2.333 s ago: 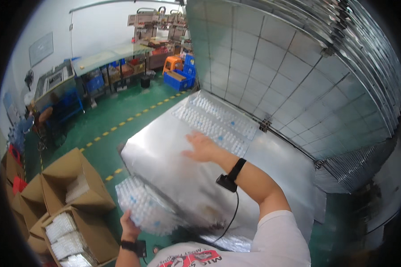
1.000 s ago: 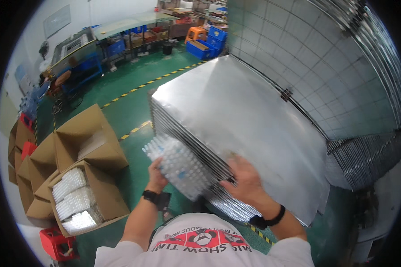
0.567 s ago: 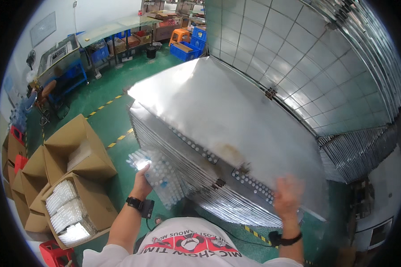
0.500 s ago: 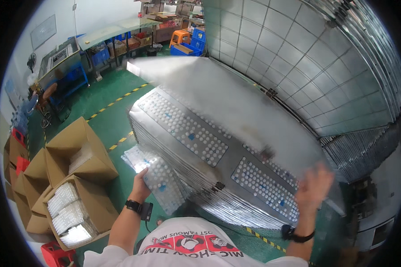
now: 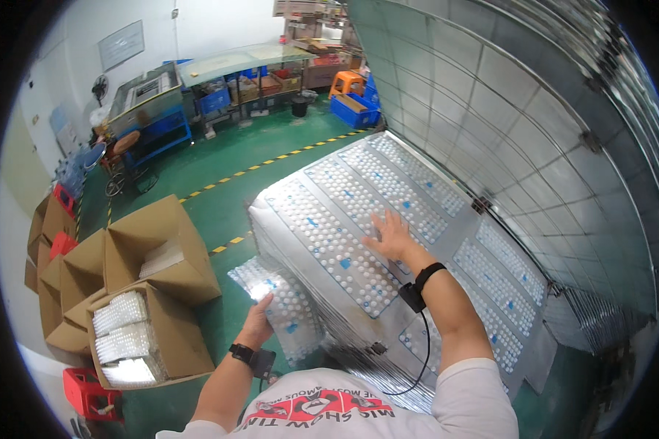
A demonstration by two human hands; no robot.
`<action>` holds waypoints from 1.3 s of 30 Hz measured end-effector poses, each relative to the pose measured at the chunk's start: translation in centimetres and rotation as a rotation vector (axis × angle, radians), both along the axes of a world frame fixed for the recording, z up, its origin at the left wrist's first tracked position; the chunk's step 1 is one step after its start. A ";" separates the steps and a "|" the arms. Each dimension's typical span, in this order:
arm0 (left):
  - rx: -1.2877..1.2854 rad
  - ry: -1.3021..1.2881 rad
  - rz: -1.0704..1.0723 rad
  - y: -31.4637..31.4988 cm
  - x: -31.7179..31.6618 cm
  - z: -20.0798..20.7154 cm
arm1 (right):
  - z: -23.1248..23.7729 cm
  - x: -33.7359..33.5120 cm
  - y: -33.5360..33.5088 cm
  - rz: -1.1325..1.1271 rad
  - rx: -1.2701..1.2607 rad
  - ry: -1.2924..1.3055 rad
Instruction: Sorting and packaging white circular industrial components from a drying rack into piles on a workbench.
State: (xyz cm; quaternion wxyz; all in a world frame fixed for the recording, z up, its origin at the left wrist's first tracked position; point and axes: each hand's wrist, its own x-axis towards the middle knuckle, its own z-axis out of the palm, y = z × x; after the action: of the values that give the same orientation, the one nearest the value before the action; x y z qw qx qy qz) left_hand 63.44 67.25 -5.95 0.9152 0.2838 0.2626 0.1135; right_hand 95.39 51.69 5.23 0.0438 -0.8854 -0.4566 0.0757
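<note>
My left hand (image 5: 257, 322) is closed on the edge of a stack of clear sheets (image 5: 293, 329) dotted with round white pieces and blue marks, held beside the rack's near left side. With fingers spread, my right hand (image 5: 392, 238) is over similar dotted sheets (image 5: 329, 245) laid in rows on a flat silver rack shelf (image 5: 377, 322); whether it touches them I cannot tell. Its fingers hold nothing. More dotted sheets (image 5: 494, 278) lie on the shelf's right part.
Raised wire-mesh shelves (image 5: 505, 110) stand along the rack's far right side. Open cardboard boxes (image 5: 179, 329) sit on the left, one with stacked dotted sheets (image 5: 124, 329) inside. A red stool (image 5: 88, 395) is below them. Behind are a glass-topped table (image 5: 241, 62) and a blue crate (image 5: 355, 110).
The blurred silver surface over the shelf's far part is gone, uncovering more dotted sheets. My right hand has moved left from the rack's right end to above the sheets. My left still holds its stack.
</note>
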 end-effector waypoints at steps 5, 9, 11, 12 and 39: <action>-0.033 -0.095 0.064 0.9 -0.4 -2.8 | -1.3 -8.6 2.0 0.049 -0.146 0.037; 0.057 0.028 0.132 0.4 0.0 -0.2 | 0.3 -15.9 1.9 0.085 -0.203 0.011; 0.091 0.023 0.145 0.3 -0.6 -0.7 | 0.4 -17.0 1.6 0.122 -0.245 -0.004; 0.040 -0.004 0.107 0.7 -1.1 -1.0 | 0.0 -16.6 1.3 0.149 -0.228 -0.071; -0.222 -0.108 0.243 0.3 -3.4 1.2 | 3.4 19.3 -3.5 -0.189 0.125 0.117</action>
State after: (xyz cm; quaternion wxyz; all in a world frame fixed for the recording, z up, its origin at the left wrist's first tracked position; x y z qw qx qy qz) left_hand 60.01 67.60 -4.79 0.9333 0.1406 0.2565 0.2084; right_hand 114.67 48.17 8.65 0.1324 -0.9140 -0.3717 0.0943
